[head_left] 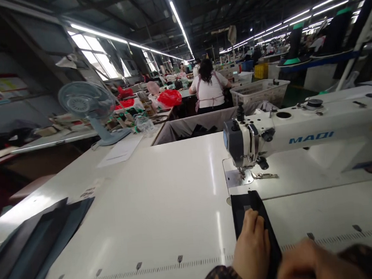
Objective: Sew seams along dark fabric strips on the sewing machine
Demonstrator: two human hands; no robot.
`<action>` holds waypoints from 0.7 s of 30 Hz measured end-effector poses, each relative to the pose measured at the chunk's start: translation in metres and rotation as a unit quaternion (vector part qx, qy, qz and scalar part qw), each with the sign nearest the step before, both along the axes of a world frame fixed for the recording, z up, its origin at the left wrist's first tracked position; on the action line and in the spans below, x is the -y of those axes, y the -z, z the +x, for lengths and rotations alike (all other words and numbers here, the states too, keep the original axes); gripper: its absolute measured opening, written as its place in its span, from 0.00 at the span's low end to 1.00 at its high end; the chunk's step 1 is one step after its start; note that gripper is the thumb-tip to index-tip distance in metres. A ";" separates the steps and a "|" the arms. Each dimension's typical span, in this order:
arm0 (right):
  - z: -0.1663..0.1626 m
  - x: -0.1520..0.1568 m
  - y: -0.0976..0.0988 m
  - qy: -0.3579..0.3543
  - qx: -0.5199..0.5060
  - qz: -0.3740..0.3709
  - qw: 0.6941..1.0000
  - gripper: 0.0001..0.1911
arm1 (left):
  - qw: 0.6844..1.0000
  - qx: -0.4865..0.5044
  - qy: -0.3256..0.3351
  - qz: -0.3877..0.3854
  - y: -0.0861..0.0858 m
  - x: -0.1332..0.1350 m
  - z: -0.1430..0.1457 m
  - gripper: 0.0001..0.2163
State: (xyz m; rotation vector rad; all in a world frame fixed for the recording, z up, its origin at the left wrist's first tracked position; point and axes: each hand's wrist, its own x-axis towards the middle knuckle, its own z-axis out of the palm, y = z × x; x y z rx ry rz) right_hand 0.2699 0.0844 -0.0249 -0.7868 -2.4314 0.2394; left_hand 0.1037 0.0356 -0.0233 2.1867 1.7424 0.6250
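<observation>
A narrow black fabric strip (248, 205) lies on the white sewing table (165, 200), its far end just short of the needle plate (238, 178) of a white sewing machine (300, 138). My left hand (252, 247) lies flat on the strip with its fingers stretched out along it. My right hand (304, 263) is at the bottom edge, blurred, touching the near end of the strip; its fingers do not show clearly. Both sleeves are dark and patterned.
A stack of dark fabric pieces (31, 252) lies at the table's left near corner. A small desk fan (86, 106) stands at the back left. A cloth bin (191, 128) sits behind the table. A person (208, 89) sits beyond with their back turned, beside a white basket (259, 92).
</observation>
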 end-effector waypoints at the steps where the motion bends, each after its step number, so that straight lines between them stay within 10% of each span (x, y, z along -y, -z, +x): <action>1: -0.002 -0.012 -0.003 -0.002 -0.001 -0.050 0.999 0.16 | 1.000 -0.006 0.004 0.000 0.001 -0.001 0.002 0.14; 5: -0.018 -0.070 -0.011 0.021 0.020 -0.226 0.974 0.14 | 0.997 -0.076 -0.007 -0.003 -0.007 -0.008 0.004 0.09; 21: -0.030 -0.094 -0.010 0.019 0.060 -0.265 0.962 0.05 | 0.988 -0.137 -0.025 0.063 -0.002 -0.023 0.005 0.11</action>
